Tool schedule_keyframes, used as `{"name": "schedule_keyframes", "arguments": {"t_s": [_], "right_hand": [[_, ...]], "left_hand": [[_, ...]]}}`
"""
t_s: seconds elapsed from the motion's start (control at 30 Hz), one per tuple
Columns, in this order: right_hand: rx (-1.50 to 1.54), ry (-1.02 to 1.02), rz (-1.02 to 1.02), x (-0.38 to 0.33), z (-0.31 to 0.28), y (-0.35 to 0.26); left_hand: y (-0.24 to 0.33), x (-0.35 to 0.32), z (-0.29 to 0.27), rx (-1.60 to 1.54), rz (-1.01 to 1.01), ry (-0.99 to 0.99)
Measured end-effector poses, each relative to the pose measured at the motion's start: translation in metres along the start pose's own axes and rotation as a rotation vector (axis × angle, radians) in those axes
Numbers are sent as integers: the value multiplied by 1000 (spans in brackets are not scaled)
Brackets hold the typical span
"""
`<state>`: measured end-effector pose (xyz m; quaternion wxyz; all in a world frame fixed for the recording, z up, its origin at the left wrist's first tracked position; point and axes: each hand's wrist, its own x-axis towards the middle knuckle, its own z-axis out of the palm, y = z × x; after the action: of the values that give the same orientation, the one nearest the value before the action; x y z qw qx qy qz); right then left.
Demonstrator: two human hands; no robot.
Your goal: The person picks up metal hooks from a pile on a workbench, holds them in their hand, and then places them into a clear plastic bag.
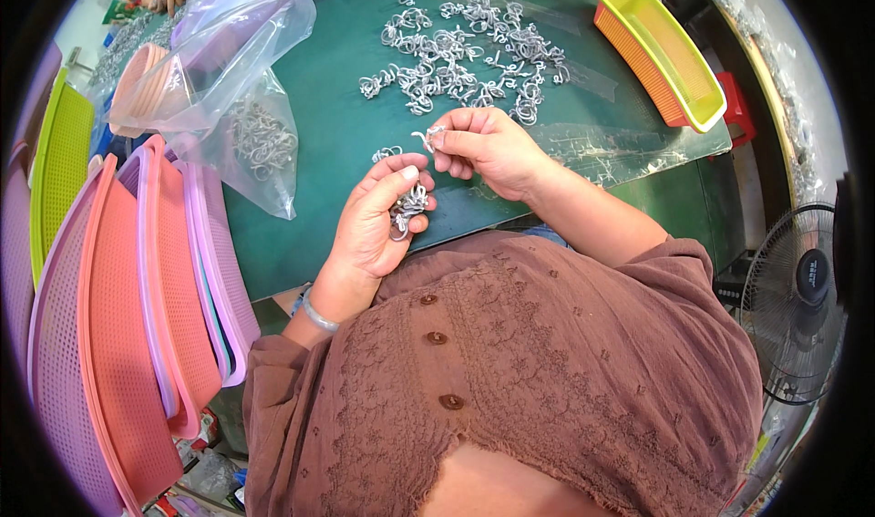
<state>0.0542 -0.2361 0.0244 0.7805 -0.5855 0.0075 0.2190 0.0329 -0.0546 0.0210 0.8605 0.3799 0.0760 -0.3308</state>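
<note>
Left hand (369, 214): curled around grey pieces (408, 209)
Right hand (488, 149): pinching one piece (427, 141) at fingertips
Loose pile (448, 77): beyond both hands

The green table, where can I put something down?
Bare green table lies between the clear bag and the heap of grey curly pieces. A narrower patch, with a clear strip on it, separates the heap from the yellow-orange basket. Crowded: the heap, and around the left hand and right hand.
</note>
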Motion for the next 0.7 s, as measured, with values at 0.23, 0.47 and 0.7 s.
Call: {"name": "schedule_keyframes", "arguments": {"t_s": [0.23,0.47,0.7], "right_hand": [[-94,19,-54,-2,4,-2],[-215,-11,-178,-4,9,-2],[-329,-13,-272,-3,10,2]], "left_hand": [[-1,-1,0,-57,-12,-1],[-1,-1,-1,-52,-10,-12],[0,-2,-1,-59,-14,-16]]}}
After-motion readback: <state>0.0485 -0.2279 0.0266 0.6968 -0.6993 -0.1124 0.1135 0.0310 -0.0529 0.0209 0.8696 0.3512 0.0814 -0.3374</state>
